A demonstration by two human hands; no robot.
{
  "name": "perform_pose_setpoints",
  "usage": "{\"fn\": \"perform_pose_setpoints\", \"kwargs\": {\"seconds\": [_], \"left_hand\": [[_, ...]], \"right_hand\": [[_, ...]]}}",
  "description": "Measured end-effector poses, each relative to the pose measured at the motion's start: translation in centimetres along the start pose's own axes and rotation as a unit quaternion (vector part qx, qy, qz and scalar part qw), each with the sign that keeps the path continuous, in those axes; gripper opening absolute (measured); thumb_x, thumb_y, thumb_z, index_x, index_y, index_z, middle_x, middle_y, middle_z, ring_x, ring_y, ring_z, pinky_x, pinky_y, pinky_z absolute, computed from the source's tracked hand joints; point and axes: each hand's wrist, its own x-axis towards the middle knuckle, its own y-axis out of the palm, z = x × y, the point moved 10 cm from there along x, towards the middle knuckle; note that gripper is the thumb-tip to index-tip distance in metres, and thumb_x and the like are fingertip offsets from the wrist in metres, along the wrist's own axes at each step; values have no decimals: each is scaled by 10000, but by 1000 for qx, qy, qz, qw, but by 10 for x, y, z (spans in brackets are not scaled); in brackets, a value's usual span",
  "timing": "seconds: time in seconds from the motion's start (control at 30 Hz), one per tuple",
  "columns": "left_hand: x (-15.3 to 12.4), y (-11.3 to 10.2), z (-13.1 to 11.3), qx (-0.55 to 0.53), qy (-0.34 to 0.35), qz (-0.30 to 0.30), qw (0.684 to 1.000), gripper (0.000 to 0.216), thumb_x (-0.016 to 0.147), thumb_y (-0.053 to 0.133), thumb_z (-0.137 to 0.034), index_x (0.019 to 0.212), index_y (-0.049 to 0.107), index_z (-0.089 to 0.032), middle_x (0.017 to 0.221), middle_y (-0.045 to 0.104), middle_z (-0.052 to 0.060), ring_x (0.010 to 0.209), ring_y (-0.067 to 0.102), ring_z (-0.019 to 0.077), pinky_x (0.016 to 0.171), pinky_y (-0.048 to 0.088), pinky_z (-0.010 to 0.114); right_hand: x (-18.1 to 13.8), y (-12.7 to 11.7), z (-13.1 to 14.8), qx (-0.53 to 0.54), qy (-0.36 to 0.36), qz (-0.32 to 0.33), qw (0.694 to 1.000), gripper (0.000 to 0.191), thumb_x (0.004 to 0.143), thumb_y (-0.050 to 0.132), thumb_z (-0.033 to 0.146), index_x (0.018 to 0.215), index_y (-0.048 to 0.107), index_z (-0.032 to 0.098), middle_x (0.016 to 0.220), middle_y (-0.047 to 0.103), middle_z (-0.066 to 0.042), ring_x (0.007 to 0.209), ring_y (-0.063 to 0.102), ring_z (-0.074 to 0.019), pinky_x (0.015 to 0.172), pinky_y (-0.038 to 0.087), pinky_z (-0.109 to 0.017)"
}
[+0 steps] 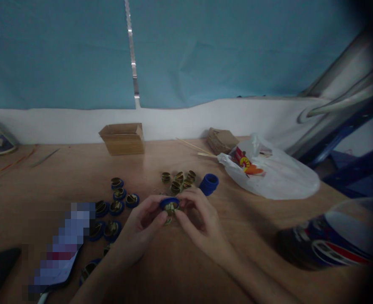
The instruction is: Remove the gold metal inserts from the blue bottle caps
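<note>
Phone (63, 253): a blurred-out, phone-like slab is lying on the table (246, 215), nearer the wearer than the blue ring stack (209, 185) and well to its left.
Bottle (325, 240): it is resting nearer than the stack and well to its right.
Ringed pieces (112, 230): metal fittings in blue rings are sitting in a loose cluster left of the stack, several of them nearer than it.
Left hand (142, 223): thumb and fingers are closing narrowly on the held piece (170, 207) from its left.
Right hand (207, 217): thumb and fingertips are pinching the same piece from its right, just nearer than the stack.
Piece's place: brass-coloured metal in a blue ring, it is hanging between both hands, left of the stack and apart from it.
Handling: it is looking light and stiff; the metal is probably feeling slippery, so opposite sides of the rim are offering the surest hold.
Direction: the ring is lying toward the far side, the metal projecting toward the wearer; being round, it is showing no clear long axis, its wider visible span running hand to hand.
Loose metal pieces (175, 187): they are clustering just left of the stack.
Plastic bag (284, 179): it is slumping right of the stack, reaching farther back.
Open cardboard box (125, 143): it is standing beyond the stack, to its left.
</note>
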Motion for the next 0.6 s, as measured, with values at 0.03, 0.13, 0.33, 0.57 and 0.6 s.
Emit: {"fn": "perform_pose_setpoints", "kwargs": {"seconds": [0.03,0.13,0.33,0.57,0.6], "left_hand": [[0,0,-1,3,4,-2,1000,201,890,604,-217,1085,649,-232,1101,667,39,1066,609,177,925,480,269],[0,-1,-1,0,16,-6,1000,205,896,594,-198,1090,648,-239,1107,665,33,1053,612,160,910,478,243],[-2,9,2,-75,24,9,997,314,827,677,-141,1116,642,-259,1126,675,26,1102,606,165,953,465,247],[-4,17,2,-90,25,8,996,397,795,705,-120,1156,646,-275,1157,677,23,1126,600,165,966,459,233],[-4,16,2,-88,29,4,996,402,783,715,-116,1148,652,-274,1145,681,21,1115,605,164,962,464,234]], "right_hand": [[0,0,3,-10,-11,-3,1000,255,879,566,154,1125,522,204,1036,546,-58,875,560,-167,733,501,-307],[-1,-3,8,-34,-32,-20,999,287,868,596,138,1141,537,201,1054,557,-67,900,570,-174,762,509,-313],[-6,-15,16,-54,-55,-89,993,262,846,623,76,1079,592,193,962,590,-46,853,585,-151,729,523,-269],[-6,-14,16,-57,-53,-90,993,264,846,607,48,1074,610,181,971,599,-53,868,599,-151,762,534,-281],[-6,-12,16,-57,-53,-81,994,269,848,605,49,1083,610,179,976,599,-57,878,601,-154,768,536,-285]]}}
